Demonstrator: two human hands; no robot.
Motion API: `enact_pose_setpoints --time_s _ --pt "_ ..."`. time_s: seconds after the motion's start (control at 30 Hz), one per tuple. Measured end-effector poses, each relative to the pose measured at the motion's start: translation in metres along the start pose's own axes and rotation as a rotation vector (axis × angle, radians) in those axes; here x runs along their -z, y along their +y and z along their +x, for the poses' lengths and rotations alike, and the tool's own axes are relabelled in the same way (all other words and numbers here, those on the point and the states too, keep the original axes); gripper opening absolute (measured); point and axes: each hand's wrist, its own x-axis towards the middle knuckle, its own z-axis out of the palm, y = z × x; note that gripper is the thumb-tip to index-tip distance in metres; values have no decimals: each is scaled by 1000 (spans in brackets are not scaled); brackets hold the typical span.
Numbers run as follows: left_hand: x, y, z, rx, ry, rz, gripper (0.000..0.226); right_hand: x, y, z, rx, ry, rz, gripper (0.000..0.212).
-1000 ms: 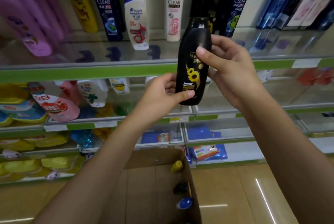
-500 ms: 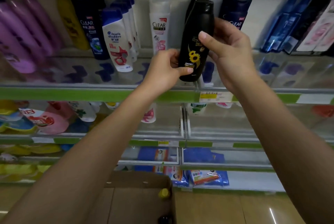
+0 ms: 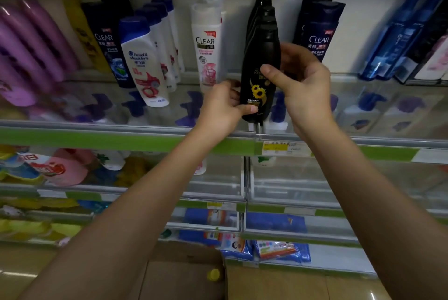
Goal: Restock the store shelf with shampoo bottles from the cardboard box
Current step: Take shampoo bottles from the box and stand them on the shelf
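Both hands pinch the black bottle [image 3: 260, 74] upright on the shelf [image 3: 126, 127]: left hand [image 3: 224, 108] at 7 o'clock, right hand [image 3: 303, 84] at 3; base seemingly seated.

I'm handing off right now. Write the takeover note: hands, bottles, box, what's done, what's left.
Left hand: grips the black bottle near its base.
Right hand: grips its middle from the right.
Bottle: upright at the front of the black row, over the shelf; whether it rests on it I cannot tell.
Box: on the floor below, a yellow cap showing inside.
Done: bottle brought to its row.
Left: release it, fetch more from the box.
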Motion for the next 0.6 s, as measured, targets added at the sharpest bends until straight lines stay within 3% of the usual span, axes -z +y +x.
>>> enact_pose_setpoints --time_s 0.33,0.6 --pt "-7 -2 10 -23 42 92 33 -3 11 12 32 42 -50 39" --pt "-10 -3 21 -5 33 91 42 -5 19 23 55 38 -38 41"
